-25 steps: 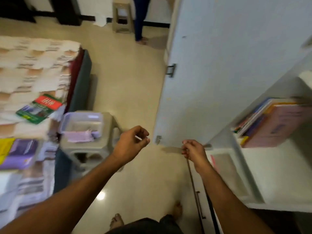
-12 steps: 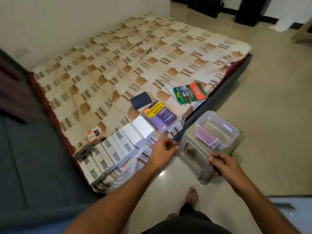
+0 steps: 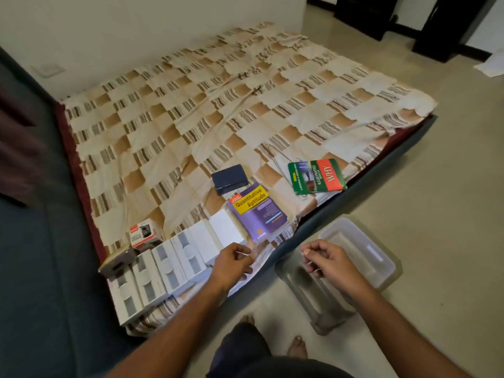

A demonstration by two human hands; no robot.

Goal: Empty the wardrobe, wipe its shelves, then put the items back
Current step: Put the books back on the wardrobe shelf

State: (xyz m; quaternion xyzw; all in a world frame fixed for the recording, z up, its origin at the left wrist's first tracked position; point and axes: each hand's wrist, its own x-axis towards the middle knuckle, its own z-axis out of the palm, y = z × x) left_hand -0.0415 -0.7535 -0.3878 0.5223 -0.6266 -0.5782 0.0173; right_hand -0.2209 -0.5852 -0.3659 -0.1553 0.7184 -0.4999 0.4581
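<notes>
Items lie along the near edge of a bed with a checked sheet: a purple book, a green and red book, a dark blue case, a row of white boxes and a small red and black box. My left hand hovers over the bed's edge with thumb and fingers curled together. My right hand is curled the same way above a clear plastic container. I see nothing between the fingers of either hand. The wardrobe is out of view.
The container sits on a grey plastic stool beside the bed. A dark gadget lies by the white boxes. A dark green mattress runs along the left. Dark furniture stands far back right. My feet are on the tiled floor.
My view swung left from the open wardrobe to the bed and stool. Both hands stayed curled in front of me. The right hand now hovers over the container's near end.
</notes>
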